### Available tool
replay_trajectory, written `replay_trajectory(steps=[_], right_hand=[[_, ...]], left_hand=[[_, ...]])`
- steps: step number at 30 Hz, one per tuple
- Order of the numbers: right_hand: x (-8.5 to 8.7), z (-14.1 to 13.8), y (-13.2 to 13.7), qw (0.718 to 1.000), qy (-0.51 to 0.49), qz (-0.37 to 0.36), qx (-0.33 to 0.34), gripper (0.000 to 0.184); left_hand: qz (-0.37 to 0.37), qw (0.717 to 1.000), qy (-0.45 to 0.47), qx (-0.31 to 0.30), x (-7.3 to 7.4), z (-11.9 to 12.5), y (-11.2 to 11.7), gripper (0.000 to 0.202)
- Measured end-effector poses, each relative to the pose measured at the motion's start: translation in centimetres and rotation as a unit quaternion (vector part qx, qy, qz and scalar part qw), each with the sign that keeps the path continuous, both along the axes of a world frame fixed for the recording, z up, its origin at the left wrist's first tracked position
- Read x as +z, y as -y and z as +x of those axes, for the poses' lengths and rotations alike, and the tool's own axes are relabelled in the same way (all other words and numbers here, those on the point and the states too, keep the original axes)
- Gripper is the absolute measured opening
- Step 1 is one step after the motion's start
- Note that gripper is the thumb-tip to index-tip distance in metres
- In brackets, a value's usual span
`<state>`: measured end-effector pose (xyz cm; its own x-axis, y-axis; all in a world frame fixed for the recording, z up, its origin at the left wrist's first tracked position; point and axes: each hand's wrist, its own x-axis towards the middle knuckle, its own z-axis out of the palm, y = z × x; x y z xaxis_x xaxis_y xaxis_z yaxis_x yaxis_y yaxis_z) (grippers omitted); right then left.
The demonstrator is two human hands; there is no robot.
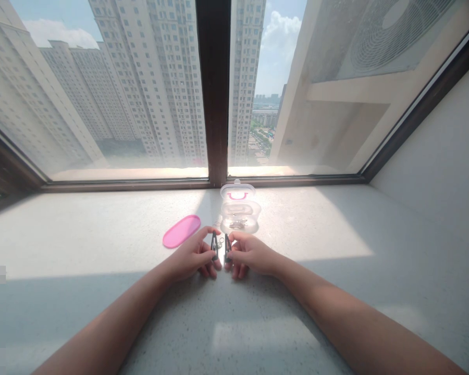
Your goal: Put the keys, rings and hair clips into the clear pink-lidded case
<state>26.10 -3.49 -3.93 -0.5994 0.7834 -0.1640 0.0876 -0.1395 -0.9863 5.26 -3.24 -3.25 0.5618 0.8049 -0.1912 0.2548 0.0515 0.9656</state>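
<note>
Near the back edge of the window sill (101, 234), close to its middle, the two bare hands meet side by side. The left hand (191, 256) pinches the left clip (214, 246), a black hair clip, between the thumb and the fingertips. The right hand (250, 255) pinches the right clip (227, 248), of the same kind, in the same way. Both clips stand almost upright, with the lower ends near the sill, and they are just beside each other with a narrow gap between them. The other fingers of each hand are curled under and rest on the sill.

Just behind the hands, against the back edge, stands a clear plastic box (247, 212) with a pink handle on its upright part. Some small metal pieces (238, 224) lie inside it, but they are too small to tell what they are. A pink oval lid (181, 231) lies flat on the sill, to the left of the box and just behind the left hand. The dark window frame (214, 88) rises directly behind the box. Sunlight falls on the back part of the sill, while the forearms lie in shadow.
</note>
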Motion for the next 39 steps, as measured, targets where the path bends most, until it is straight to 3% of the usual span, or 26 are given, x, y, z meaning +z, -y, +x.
replay_trajectory(steps=[39], right_hand=[[-0.02, -0.08, 0.05, 1.000, -0.003, -0.001, -0.004, 0.031]], left_hand=[[-0.002, 1.000, -0.006, 0.004, 0.46, 0.11, 0.30, 0.038]])
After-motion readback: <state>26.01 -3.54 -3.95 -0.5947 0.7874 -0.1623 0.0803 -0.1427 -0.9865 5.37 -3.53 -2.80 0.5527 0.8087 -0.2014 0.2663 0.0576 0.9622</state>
